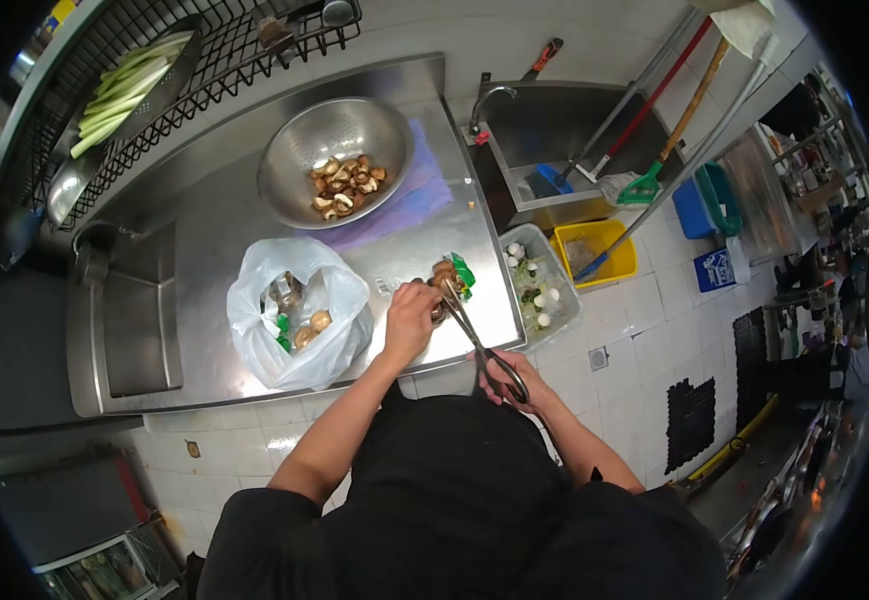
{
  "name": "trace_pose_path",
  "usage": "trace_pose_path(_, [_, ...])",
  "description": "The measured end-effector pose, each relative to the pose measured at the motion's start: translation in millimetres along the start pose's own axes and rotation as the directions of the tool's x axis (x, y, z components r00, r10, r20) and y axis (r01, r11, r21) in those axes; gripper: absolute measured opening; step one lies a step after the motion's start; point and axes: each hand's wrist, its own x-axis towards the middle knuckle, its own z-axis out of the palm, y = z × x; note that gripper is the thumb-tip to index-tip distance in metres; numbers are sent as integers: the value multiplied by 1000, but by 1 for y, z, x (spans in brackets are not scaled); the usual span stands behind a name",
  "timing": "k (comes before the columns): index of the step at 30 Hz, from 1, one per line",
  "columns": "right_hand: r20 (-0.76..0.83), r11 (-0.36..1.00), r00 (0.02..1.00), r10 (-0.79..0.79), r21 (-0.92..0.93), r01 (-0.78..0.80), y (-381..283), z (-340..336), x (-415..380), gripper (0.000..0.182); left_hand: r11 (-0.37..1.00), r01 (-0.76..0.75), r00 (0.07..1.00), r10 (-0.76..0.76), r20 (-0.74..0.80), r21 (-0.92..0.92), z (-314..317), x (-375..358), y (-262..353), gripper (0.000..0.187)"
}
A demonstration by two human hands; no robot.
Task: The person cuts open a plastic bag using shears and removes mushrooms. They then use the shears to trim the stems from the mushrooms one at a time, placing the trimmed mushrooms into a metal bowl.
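Observation:
My right hand [515,380] is wrapped round the handles of dark scissors [470,335], whose blades point up to the left. The fingers of my left hand [410,322] are closed on a brown mushroom [439,314] beside the blade tips. Just beyond them, more brown mushrooms [444,272] lie by a green and clear wrapper [465,277]. To the left, a white plastic bag [251,310] stands with its mouth wide, mushrooms and a green-marked pack inside. Behind it sits a metal colander [287,165] with cut mushrooms [345,187] in it.
A purple cloth [425,195] lies partly under the colander on the steel counter [210,260]. Past its right edge are a clear bin [560,325] with scraps and a yellow bucket [620,262]. Sinks flank the counter; mop handles lean at the right one [600,115]. A wire rack [225,70] hangs above.

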Motion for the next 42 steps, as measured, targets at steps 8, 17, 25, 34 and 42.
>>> trace_pose_path(8, [127, 981, 978, -167, 120, 152, 15, -13, 18, 74, 986, -45, 996, 56, 64, -161, -2, -3, 27, 27])
trace_pose_path(17, [115, 989, 982, -147, 36, 143, 0, -8, 47, 78, 984, -18, 989, 44, 145, -177, -25, 11, 15, 21])
trace_pose_path(25, [93, 985, 995, -46, 172, 30, 1, -25, 19, 73, 938, -291, 925, 225, 307, 190, -35, 20, -12, 25])
trace_pose_path(34, [84, 968, 996, -21, 252, -1, 29, -48, -14, 83, 946, -232, 922, 139, 361, 228, -5, -7, -15, 18])
trace_pose_path(42, [160, 962, 983, -90, 270, 44, 26, -42, 34, 68, 993, 109, 981, -99, 168, -49, 18, -25, 7, 23])
